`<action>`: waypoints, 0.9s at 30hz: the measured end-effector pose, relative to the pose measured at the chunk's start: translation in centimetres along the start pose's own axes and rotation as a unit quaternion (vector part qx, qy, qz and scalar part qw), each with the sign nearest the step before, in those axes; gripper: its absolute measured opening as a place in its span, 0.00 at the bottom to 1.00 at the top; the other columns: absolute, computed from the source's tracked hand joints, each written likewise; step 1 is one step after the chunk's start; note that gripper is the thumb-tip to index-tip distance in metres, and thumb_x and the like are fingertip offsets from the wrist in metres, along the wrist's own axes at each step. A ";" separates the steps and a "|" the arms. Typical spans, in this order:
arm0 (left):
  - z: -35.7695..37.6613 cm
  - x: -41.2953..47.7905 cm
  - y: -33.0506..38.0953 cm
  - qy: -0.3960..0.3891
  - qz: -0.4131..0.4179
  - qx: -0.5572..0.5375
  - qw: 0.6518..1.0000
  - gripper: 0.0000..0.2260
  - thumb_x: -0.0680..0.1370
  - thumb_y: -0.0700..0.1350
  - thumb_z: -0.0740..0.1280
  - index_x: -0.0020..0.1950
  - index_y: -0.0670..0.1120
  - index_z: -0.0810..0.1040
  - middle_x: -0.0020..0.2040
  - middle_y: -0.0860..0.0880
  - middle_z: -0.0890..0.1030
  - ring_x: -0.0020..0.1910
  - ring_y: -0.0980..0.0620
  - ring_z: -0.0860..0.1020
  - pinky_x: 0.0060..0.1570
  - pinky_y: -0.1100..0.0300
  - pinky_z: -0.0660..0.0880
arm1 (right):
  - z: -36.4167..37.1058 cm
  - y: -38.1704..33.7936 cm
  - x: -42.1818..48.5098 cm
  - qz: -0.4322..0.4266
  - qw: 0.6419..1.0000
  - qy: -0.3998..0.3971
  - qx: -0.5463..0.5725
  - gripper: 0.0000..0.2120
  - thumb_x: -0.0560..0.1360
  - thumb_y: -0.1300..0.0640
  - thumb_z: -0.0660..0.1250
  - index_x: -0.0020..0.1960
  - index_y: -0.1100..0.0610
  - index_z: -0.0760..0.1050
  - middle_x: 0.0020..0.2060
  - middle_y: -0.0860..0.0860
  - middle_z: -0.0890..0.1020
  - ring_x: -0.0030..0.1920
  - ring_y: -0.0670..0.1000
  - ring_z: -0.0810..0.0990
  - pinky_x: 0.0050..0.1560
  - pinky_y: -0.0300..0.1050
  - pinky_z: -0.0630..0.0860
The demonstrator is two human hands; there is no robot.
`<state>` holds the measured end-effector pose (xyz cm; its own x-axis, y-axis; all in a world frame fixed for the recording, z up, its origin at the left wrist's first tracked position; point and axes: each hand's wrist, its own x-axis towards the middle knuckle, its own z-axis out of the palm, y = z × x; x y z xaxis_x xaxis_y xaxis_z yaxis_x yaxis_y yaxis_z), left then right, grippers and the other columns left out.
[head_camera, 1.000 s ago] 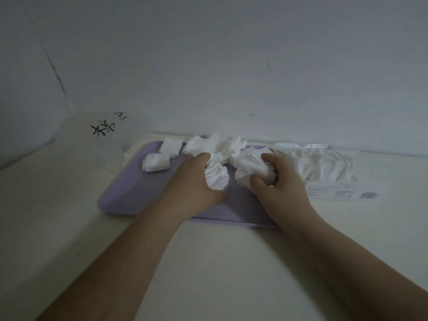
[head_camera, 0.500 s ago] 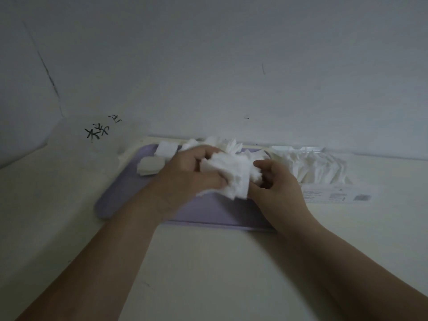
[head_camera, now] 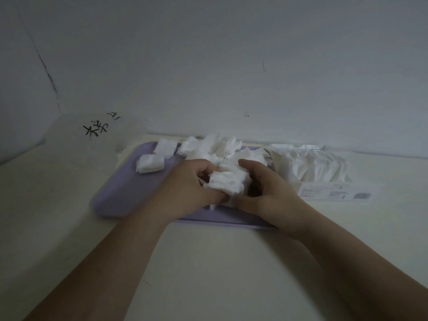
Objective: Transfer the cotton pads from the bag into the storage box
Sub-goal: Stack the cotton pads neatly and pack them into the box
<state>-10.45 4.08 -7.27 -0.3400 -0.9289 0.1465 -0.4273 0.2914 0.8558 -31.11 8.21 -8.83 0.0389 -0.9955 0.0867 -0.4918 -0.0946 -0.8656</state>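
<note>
Our left hand (head_camera: pixel 190 188) and right hand (head_camera: pixel 266 193) — fingers curled — grip one white cotton-pad bunch (head_camera: pixel 228 183) over the flat lilac tray (head_camera: pixel 129 193).

left hand (head_camera: pixel 185 188), right hand (head_camera: pixel 271 193) brought together, cotton pads (head_camera: pixel 228 183) now one bundle

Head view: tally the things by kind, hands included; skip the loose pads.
Purple tray: 1
Clear storage box: 1
Bag with black writing: 1
Held cotton pad stack: 1
Hands gripping that stack: 2, left hand and right hand
Total: 6
</note>
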 end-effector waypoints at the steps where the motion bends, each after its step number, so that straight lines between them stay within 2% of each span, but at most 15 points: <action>1: 0.0 0.2 -0.2 0.021 -0.010 0.022 0.999 0.17 0.65 0.43 0.83 0.50 0.48 0.83 0.39 0.48 0.86 0.37 0.51 0.85 0.38 0.54 0.83 | 0.0 -0.2 -0.1 -0.005 0.999 0.004 -0.032 0.47 0.65 0.41 0.81 0.79 0.47 0.67 0.66 0.40 0.79 0.65 0.41 0.80 0.71 0.46 0.75; 3: -0.3 0.5 -0.6 0.058 -0.025 0.082 0.995 0.22 0.61 0.50 0.86 0.51 0.54 0.81 0.38 0.54 0.83 0.34 0.60 0.79 0.36 0.63 0.75 | 0.2 -0.5 -0.3 -0.011 0.997 0.020 -0.071 0.42 0.70 0.43 0.81 0.79 0.45 0.66 0.66 0.39 0.77 0.66 0.42 0.78 0.72 0.43 0.73; 4: -0.4 0.6 -0.6 0.061 -0.028 0.096 0.993 0.23 0.61 0.51 0.86 0.51 0.54 0.81 0.37 0.55 0.82 0.32 0.61 0.78 0.36 0.64 0.74 | 0.3 -0.6 -0.4 -0.015 0.996 0.027 -0.078 0.40 0.71 0.45 0.80 0.79 0.45 0.67 0.66 0.40 0.77 0.67 0.42 0.77 0.72 0.43 0.72; 8: -0.6 0.6 -0.4 0.023 -0.016 0.026 0.999 0.18 0.68 0.39 0.82 0.53 0.51 0.81 0.35 0.50 0.82 0.31 0.55 0.79 0.37 0.50 0.81 | 0.4 -0.5 -0.3 -0.008 0.996 0.049 -0.073 0.36 0.75 0.52 0.78 0.79 0.47 0.68 0.65 0.43 0.79 0.67 0.44 0.78 0.71 0.41 0.72; 10: -0.9 0.6 -0.3 0.009 0.000 0.021 1.000 0.17 0.70 0.37 0.81 0.53 0.50 0.81 0.36 0.48 0.83 0.31 0.55 0.78 0.38 0.52 0.79 | 0.4 -0.7 -0.4 -0.002 0.997 0.040 -0.063 0.37 0.75 0.55 0.77 0.80 0.47 0.66 0.65 0.44 0.78 0.64 0.44 0.79 0.70 0.39 0.73; 11: -1.0 0.6 -0.1 0.001 0.003 0.016 1.000 0.17 0.70 0.37 0.81 0.52 0.49 0.80 0.37 0.46 0.84 0.31 0.56 0.77 0.38 0.54 0.77 | 0.4 -1.0 -0.5 -0.002 0.998 0.026 -0.057 0.39 0.74 0.55 0.77 0.80 0.48 0.64 0.66 0.45 0.77 0.63 0.42 0.79 0.68 0.36 0.73; 13: -0.7 0.4 0.2 -0.015 0.007 -0.005 1.000 0.17 0.70 0.37 0.81 0.53 0.48 0.80 0.39 0.43 0.85 0.32 0.56 0.77 0.39 0.59 0.75 | 0.4 -1.4 -0.7 -0.010 0.999 -0.007 -0.041 0.40 0.73 0.57 0.79 0.80 0.50 0.63 0.67 0.45 0.75 0.60 0.33 0.77 0.59 0.25 0.71; 15: 0.0 0.3 0.2 -0.028 0.013 -0.027 0.999 0.18 0.70 0.37 0.81 0.54 0.48 0.79 0.39 0.41 0.84 0.34 0.54 0.77 0.41 0.58 0.76 | 0.5 -1.4 -0.8 -0.020 0.999 -0.017 -0.045 0.39 0.74 0.57 0.79 0.78 0.49 0.61 0.66 0.45 0.74 0.61 0.29 0.75 0.57 0.21 0.67; 17: 0.4 0.3 0.0 -0.045 0.008 -0.047 0.998 0.20 0.69 0.38 0.81 0.56 0.49 0.78 0.39 0.42 0.83 0.36 0.51 0.79 0.46 0.53 0.77 | 0.6 -1.2 -0.8 -0.021 0.997 -0.007 -0.074 0.41 0.77 0.58 0.76 0.82 0.49 0.57 0.71 0.49 0.70 0.72 0.40 0.71 0.63 0.26 0.62; 18: 0.3 0.4 -0.2 -0.049 0.006 -0.051 0.997 0.21 0.68 0.40 0.82 0.57 0.50 0.78 0.38 0.44 0.83 0.37 0.51 0.79 0.47 0.52 0.78 | 0.5 -1.1 -0.7 -0.019 0.996 -0.006 -0.082 0.40 0.78 0.61 0.74 0.83 0.50 0.56 0.71 0.50 0.69 0.73 0.44 0.70 0.63 0.26 0.62; 19: 0.2 0.5 -0.3 -0.040 0.003 -0.046 0.998 0.24 0.67 0.42 0.84 0.57 0.51 0.78 0.40 0.47 0.83 0.37 0.54 0.79 0.47 0.53 0.77 | 0.4 -1.1 -0.7 -0.016 0.997 -0.007 -0.072 0.40 0.78 0.65 0.72 0.82 0.50 0.56 0.70 0.51 0.70 0.72 0.44 0.72 0.62 0.26 0.63; 21: -0.1 0.3 -0.3 0.000 -0.013 -0.001 1.000 0.32 0.63 0.47 0.86 0.62 0.56 0.76 0.48 0.53 0.82 0.35 0.63 0.78 0.43 0.62 0.76 | 0.2 -0.9 -0.6 -0.004 0.999 -0.023 -0.038 0.40 0.76 0.74 0.67 0.81 0.50 0.58 0.66 0.49 0.75 0.60 0.36 0.78 0.55 0.24 0.70; 23: 0.2 -0.1 0.2 -0.026 -0.019 -0.018 0.999 0.37 0.64 0.45 0.86 0.67 0.59 0.72 0.57 0.58 0.80 0.36 0.64 0.80 0.36 0.65 0.77 | -0.1 -0.9 -0.5 0.005 0.999 -0.033 -0.019 0.44 0.73 0.78 0.64 0.82 0.51 0.58 0.66 0.49 0.74 0.54 0.37 0.78 0.49 0.24 0.72; 25: 0.9 -0.2 0.1 -0.085 0.000 -0.075 0.994 0.32 0.68 0.41 0.84 0.66 0.56 0.74 0.58 0.57 0.82 0.46 0.58 0.85 0.35 0.62 0.80 | -0.1 -0.9 -0.4 0.016 0.999 -0.047 0.005 0.45 0.72 0.80 0.63 0.82 0.51 0.57 0.64 0.46 0.75 0.55 0.37 0.78 0.50 0.25 0.73; 27: 1.7 -0.2 0.1 -0.098 0.004 -0.088 0.991 0.30 0.70 0.40 0.81 0.68 0.55 0.76 0.58 0.54 0.85 0.53 0.51 0.86 0.43 0.52 0.85 | -0.1 -0.8 -0.2 0.031 0.998 -0.049 0.030 0.46 0.73 0.80 0.63 0.83 0.51 0.56 0.60 0.41 0.74 0.49 0.32 0.80 0.49 0.27 0.75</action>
<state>-11.83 4.66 -8.03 -0.5069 -0.8593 0.0688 -0.2779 0.2385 0.9305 -30.80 8.53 -8.17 0.0968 -0.9952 -0.0143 -0.4433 -0.0302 -0.8959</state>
